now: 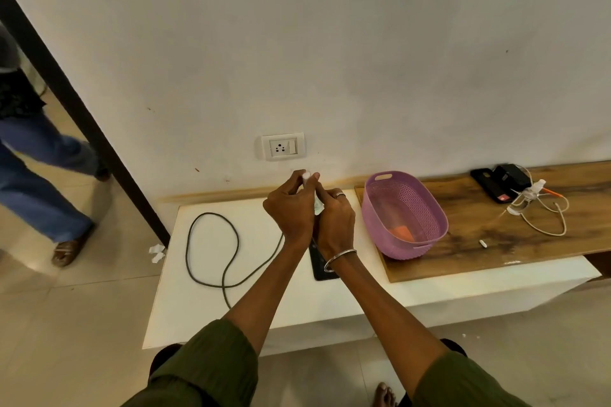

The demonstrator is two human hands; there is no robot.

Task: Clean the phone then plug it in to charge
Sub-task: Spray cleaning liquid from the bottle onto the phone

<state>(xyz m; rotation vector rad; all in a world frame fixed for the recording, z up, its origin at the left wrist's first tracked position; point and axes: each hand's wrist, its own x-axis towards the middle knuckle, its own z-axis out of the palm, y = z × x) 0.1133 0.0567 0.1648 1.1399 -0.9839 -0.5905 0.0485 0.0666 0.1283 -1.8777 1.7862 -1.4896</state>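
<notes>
Both hands on a small clear spray bottle (316,205): right hand (334,221) wraps the body, left hand (291,211) pinches the white cap. Twist the cap, keep the body upright. Phone (322,266), flat glossy black slab, lies beneath on the smooth white counter (251,307); matte dark cable (211,248) loops at its 9 o'clock.

There is one camera, worn on the person's head. It looks forward and down, from above and close behind the two arms. The hands sit near the middle of the picture. It faces a wall (363,43) with the bench (251,281) below it. The wide lens also takes in floor (66,324) at both sides.
</notes>
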